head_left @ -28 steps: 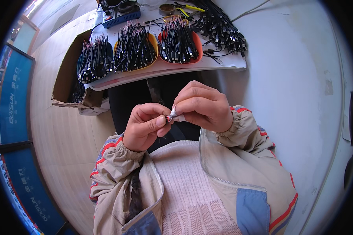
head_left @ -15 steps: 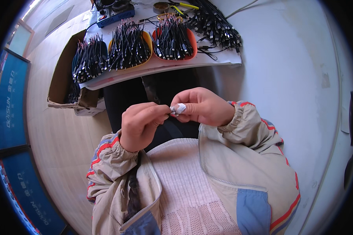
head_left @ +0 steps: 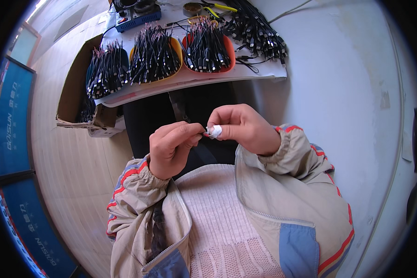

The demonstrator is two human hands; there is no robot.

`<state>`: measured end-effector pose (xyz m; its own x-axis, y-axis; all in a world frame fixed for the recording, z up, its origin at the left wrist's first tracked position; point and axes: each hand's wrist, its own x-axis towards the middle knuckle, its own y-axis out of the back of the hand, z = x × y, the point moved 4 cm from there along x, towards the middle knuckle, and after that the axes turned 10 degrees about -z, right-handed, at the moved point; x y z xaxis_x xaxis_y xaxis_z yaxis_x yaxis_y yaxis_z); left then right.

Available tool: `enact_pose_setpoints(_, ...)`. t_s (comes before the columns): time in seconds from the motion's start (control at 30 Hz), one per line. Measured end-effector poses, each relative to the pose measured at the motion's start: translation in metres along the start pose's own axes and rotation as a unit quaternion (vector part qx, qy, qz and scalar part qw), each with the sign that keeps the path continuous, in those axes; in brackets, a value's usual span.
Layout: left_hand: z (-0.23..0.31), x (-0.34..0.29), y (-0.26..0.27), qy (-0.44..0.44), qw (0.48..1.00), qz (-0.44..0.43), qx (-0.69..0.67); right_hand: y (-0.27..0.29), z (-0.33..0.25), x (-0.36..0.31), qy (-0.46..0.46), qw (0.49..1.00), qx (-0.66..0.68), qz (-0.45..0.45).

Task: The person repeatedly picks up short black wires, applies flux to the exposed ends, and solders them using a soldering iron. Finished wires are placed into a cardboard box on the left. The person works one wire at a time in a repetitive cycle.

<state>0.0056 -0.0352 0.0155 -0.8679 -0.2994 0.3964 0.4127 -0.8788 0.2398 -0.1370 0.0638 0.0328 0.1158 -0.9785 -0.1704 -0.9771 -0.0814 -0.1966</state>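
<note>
Both hands meet in front of my chest, above my dark-trousered lap. My left hand [head_left: 175, 146] is closed, thumb and forefinger pinched together on something small that I cannot make out. My right hand [head_left: 243, 128] is closed too, its thumb and forefinger pressed together close to the left fingertips. A white wrap [head_left: 215, 131] sits about the tip of the right thumb. Between the two pinches shows a tiny bit with reddish and pale spots [head_left: 206, 134], too small to name and mostly hidden by the fingers.
Ahead stands a white table [head_left: 171, 87] bearing a yellow bin [head_left: 180, 62], a red bin [head_left: 230, 55] and a dark bin, all full of short black USB cables. More loose cables [head_left: 259, 34], yellow-handled pliers [head_left: 224, 7] and a blue device [head_left: 139, 21] lie behind. A cardboard box [head_left: 72, 92] stands left.
Both hands have shifted slightly to the right, still pinching close together. The right fingers have turned a little, and the reddish bit between the fingertips shows slightly more.
</note>
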Motion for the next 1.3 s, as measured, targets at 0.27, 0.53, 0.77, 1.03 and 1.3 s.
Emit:
enact_pose_setpoints(0.27,-0.016,-0.002,-0.018,0.117,0.779,-0.047,-0.615,-0.002,-0.027,-0.002,0.248,0.940,-0.235,0.010)
enact_pose_setpoints(0.53,-0.004,0.001,-0.035,0.144,0.652,-0.154,-0.728,-0.012,-0.051,-0.009,0.423,0.784,-0.454,-0.005)
enact_pose_setpoints(0.77,0.002,0.008,-0.023,0.099,0.781,-0.101,-0.608,-0.015,-0.037,-0.012,0.347,0.902,-0.257,0.015)
enact_pose_setpoints(1.03,0.021,0.008,0.007,0.040,0.976,-0.064,-0.204,-0.015,0.000,-0.008,0.263,0.964,0.019,0.020)
enact_pose_setpoints(1.3,0.024,0.022,0.017,0.058,0.988,-0.065,-0.129,0.001,-0.044,-0.005,0.365,0.846,-0.388,0.025)
